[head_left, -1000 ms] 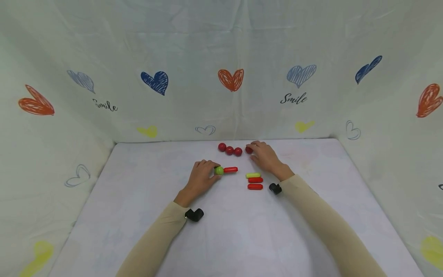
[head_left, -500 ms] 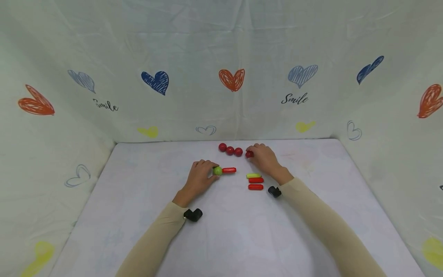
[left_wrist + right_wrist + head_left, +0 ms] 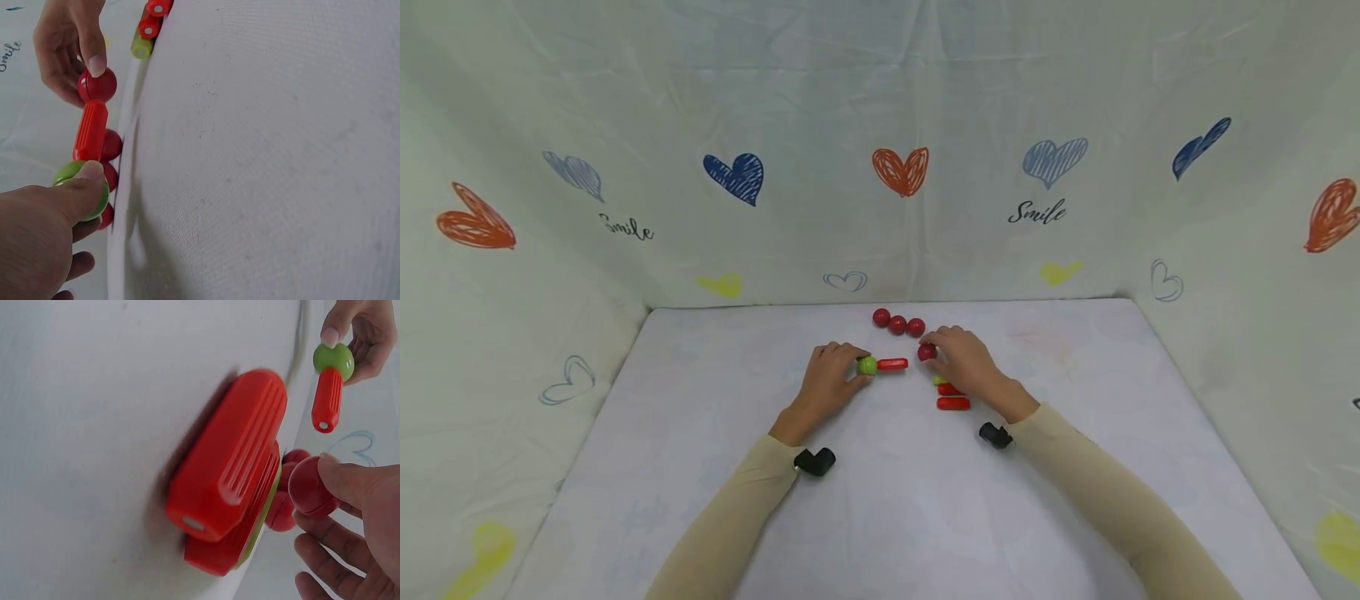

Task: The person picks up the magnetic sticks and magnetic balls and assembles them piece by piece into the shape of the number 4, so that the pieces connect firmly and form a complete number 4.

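My left hand (image 3: pixel 830 383) pinches a green ball (image 3: pixel 867 366) between thumb and fingers. A red ridged rod (image 3: pixel 892 364) sticks out from that ball toward the right, a small silvery disc on its free end in the right wrist view. Across from it, my right hand (image 3: pixel 966 364) pinches a dark red ball (image 3: pixel 927 352) with thumb and fingertips. In the right wrist view a gap shows between this red ball (image 3: pixel 310 486) and the rod's end (image 3: pixel 326 403). The left wrist view has the rod (image 3: pixel 92 131) overlapping the held red ball (image 3: pixel 97 85).
Three more red balls (image 3: pixel 897 325) lie in a row near the table's back edge. Below my right hand lie two red rods (image 3: pixel 953 403) and a yellow-green rod (image 3: pixel 938 379), partly covered by the hand. A cloth wall (image 3: pixel 790 250) with printed hearts rises behind the white table (image 3: pixel 880 517).
My right hand has brought its red ball away from the row, toward me and slightly left, closer to the rod. My left hand has shifted slightly left with the green ball and rod.
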Tool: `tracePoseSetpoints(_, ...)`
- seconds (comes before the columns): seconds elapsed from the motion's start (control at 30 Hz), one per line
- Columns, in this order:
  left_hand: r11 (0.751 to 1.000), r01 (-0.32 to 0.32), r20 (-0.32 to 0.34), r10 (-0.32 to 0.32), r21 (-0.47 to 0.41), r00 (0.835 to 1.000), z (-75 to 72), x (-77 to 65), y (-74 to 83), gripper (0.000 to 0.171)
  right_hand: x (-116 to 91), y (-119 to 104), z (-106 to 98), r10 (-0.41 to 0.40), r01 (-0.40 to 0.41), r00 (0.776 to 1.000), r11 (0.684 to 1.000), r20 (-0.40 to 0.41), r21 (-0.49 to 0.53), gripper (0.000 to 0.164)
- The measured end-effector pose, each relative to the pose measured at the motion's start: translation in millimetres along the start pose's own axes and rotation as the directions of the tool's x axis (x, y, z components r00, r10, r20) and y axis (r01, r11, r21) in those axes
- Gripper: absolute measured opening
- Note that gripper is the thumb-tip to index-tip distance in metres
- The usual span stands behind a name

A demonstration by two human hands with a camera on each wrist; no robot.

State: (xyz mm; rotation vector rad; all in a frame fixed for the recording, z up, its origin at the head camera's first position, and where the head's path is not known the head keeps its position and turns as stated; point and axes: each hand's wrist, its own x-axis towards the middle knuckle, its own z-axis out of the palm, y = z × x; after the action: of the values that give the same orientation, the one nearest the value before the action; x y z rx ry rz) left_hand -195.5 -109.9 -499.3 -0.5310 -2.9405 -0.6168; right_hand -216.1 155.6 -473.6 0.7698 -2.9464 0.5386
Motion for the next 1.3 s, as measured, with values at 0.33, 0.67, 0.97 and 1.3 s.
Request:
tracePoseSetpoints(0.33,1.000,-0.012,0.002,0.012,-0.003,1.000,-0.2,2.1,-0.4,0.040,-3,-10,4,-0.056,0.056,0.998,0.998,-0.014,0.026,0.039)
tracePoseSetpoints(0.67,0.999,-0.026,-0.005,0.026,0.022,1.000,-6.4,-3.7,-0.9,0.042,-7,-22,11,-0.021,0.021,1.000,0.999,-0.003,0.040,0.037)
tracePoseSetpoints(0.97,0.998,-0.041,0.017,0.040,0.041,0.999,-12.5,-8.1,-9.9,0.043,-16,-44,23,-0.005,0.003,1.000,0.997,0.020,0.071,0.033)
tracePoseSetpoints(1.3,0.999,-0.037,0.023,0.037,0.001,0.999,-13.2,-8.3,-17.2,0.041,-24,-70,32,-0.030,0.025,0.999,0.994,0.045,0.109,0.034)
